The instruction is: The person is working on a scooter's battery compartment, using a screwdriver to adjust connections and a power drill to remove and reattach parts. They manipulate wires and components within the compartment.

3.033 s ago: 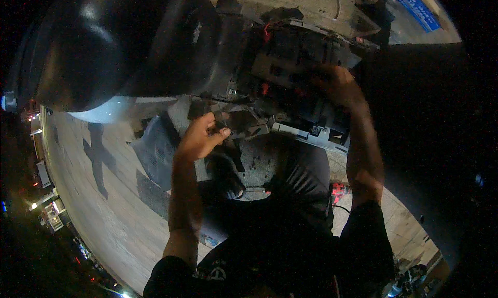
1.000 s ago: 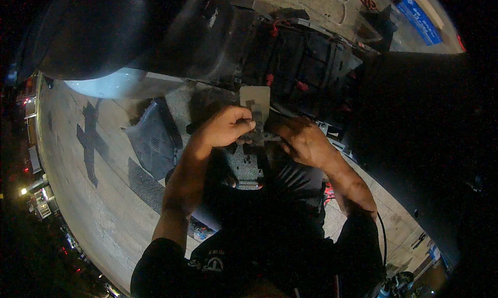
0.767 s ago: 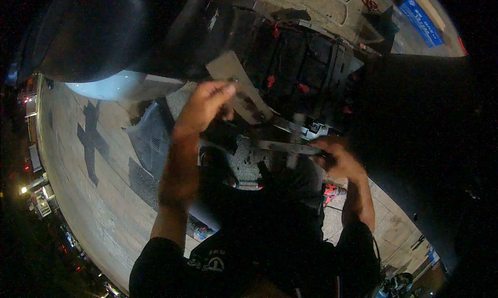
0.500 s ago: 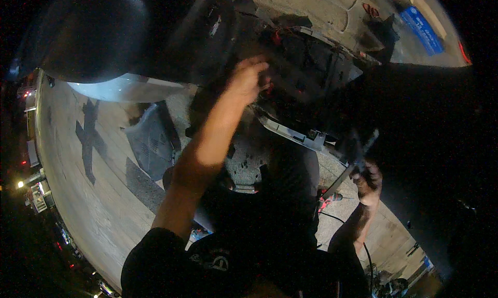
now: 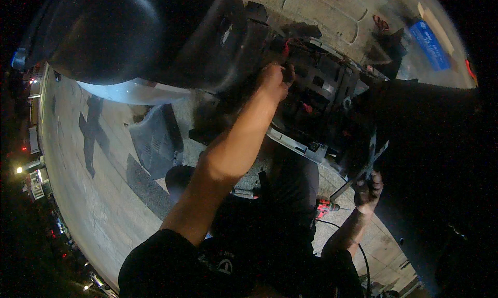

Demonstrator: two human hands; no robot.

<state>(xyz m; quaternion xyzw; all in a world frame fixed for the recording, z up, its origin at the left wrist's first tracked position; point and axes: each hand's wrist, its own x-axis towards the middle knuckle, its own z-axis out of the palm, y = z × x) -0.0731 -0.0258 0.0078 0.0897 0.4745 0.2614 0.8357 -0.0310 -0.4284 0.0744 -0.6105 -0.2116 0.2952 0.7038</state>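
My left hand [image 5: 276, 80] reaches into the dark open compartment [image 5: 337, 64] of the machine, beside a red wire [image 5: 287, 49] and a dark slotted plate [image 5: 319, 85]. Its fingers are curled; what is in them is too dim to make out. At the right, my right hand [image 5: 368, 191] is closed on crossed flat metal bars [image 5: 372, 147], raised beside a dark panel [image 5: 430, 152]. A light metal rail [image 5: 293, 142] runs along the compartment's near edge.
A black moulded body [image 5: 155, 28] with a white curved panel [image 5: 129, 93] fills the upper left. A grey perforated piece [image 5: 155, 142] lies on the paved floor [image 5: 93, 204]. A red drill [image 5: 327, 207] with a cable lies below; a blue box [image 5: 429, 44] is at upper right.
My hands have parted: the left has moved up into the compartment, where the light plate it handled was carried; the right has carried the metal bars out to the right.
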